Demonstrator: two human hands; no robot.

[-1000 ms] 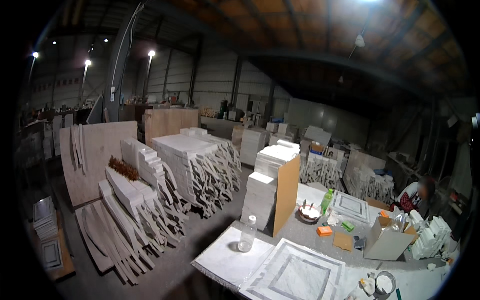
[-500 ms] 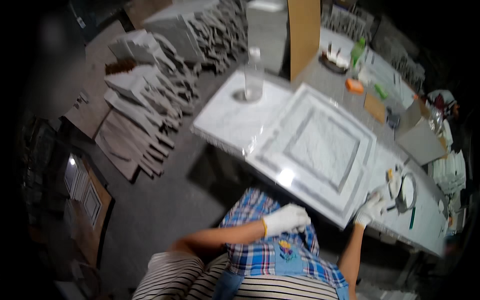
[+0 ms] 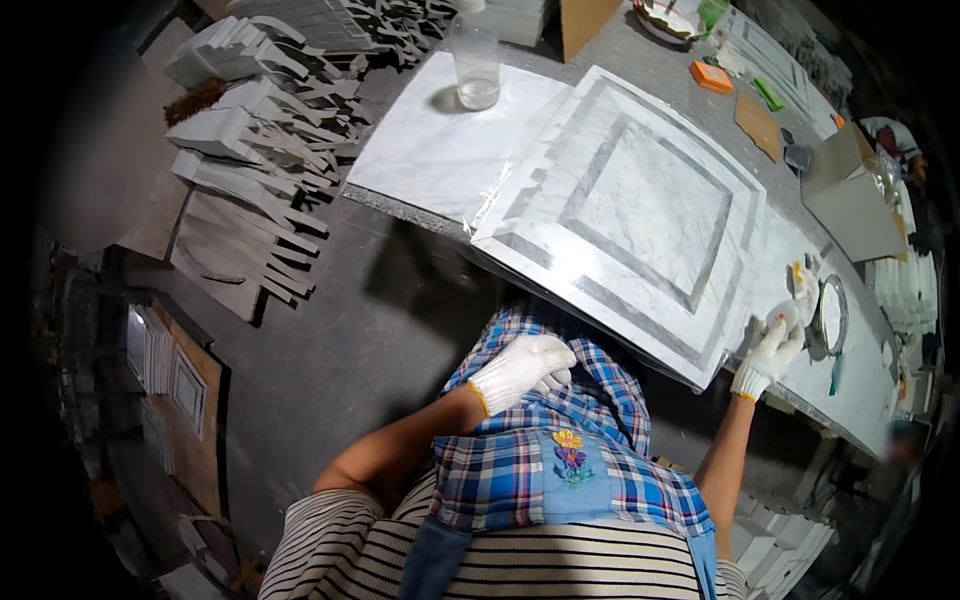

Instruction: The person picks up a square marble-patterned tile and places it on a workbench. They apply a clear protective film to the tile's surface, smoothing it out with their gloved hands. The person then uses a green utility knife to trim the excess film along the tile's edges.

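My left hand [image 3: 524, 376], in a white knitted glove with a yellow cuff, rests on my blue plaid apron [image 3: 490, 490]. Its fingers are curled, and nothing shows in them. My right hand [image 3: 765, 362], gloved alike, is on the table just right of the near corner of a square marble panel [image 3: 650, 205] with grey inlaid bands. Its fingers bend round a pale, translucent piece [image 3: 786, 316] whose kind I cannot make out. Beyond the fingertips stands a ring-shaped roll [image 3: 830, 315], probably tape. A white, orange-tipped item [image 3: 802, 282] lies beside it.
A clear bottle [image 3: 476, 70] stands on a white marble slab [image 3: 440, 150] at the left. An open cardboard box [image 3: 850, 205], an orange box [image 3: 711, 77] and a brown card [image 3: 757, 127] sit farther back. Stone strips [image 3: 265, 150] are stacked on the left.
The view has tilted, so the table and panel appear higher and the picture is sharper. Both hands keep nearly the same places, left on my lap, right beside the panel's corner.
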